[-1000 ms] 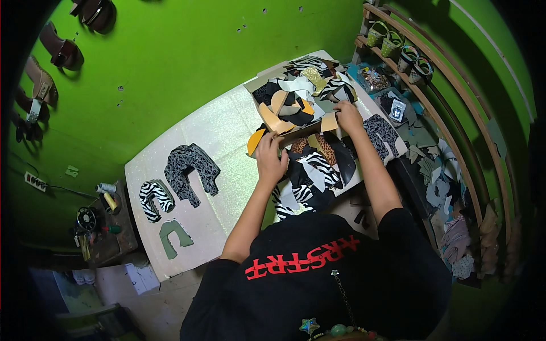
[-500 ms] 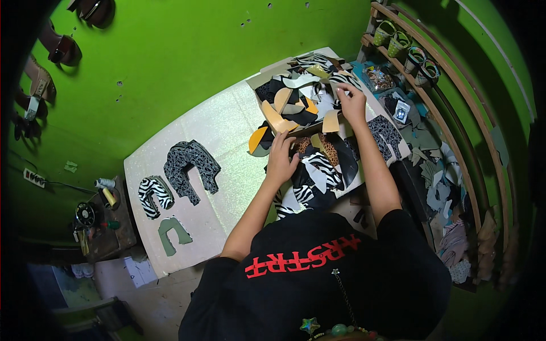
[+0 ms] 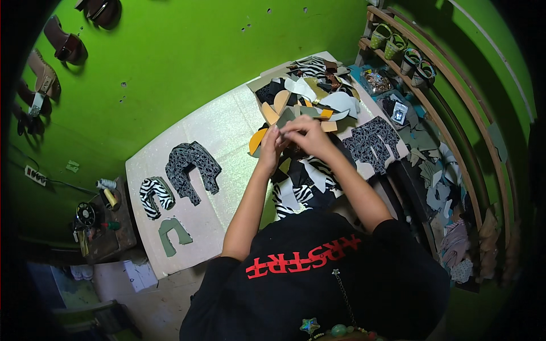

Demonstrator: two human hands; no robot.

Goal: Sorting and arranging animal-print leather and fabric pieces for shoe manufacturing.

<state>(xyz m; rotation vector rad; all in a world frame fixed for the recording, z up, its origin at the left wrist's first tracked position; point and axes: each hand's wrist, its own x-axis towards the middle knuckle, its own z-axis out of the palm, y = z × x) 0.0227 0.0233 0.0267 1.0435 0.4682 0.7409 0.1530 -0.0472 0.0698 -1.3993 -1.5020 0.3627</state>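
Observation:
My left hand (image 3: 271,150) and my right hand (image 3: 309,135) come together over the near edge of a heap of cut material scraps (image 3: 310,88). The fingers of both hands are bent in a pinch, tips almost touching. A grey-green piece (image 3: 286,117) shows just beyond the fingertips; whether they grip it is hard to tell. Tan rounded pieces (image 3: 281,101) and an orange half-round piece (image 3: 257,140) lie close by. Below the hands spread zebra-print scraps (image 3: 303,194) and black ones, partly covered by my forearms.
On the pale table (image 3: 227,119), left, lie U-shaped stacks: black patterned (image 3: 181,165), zebra-print (image 3: 152,198) and green (image 3: 170,236). More black patterned pieces (image 3: 372,145) lie right. Beyond stands a wooden rack (image 3: 449,85) with small baskets (image 3: 392,45), scraps beneath. Shoes (image 3: 42,74) hang on the wall.
My right hand has come back from the far right of the heap toward my left hand. Scraps there have shifted, and the view has moved slightly.

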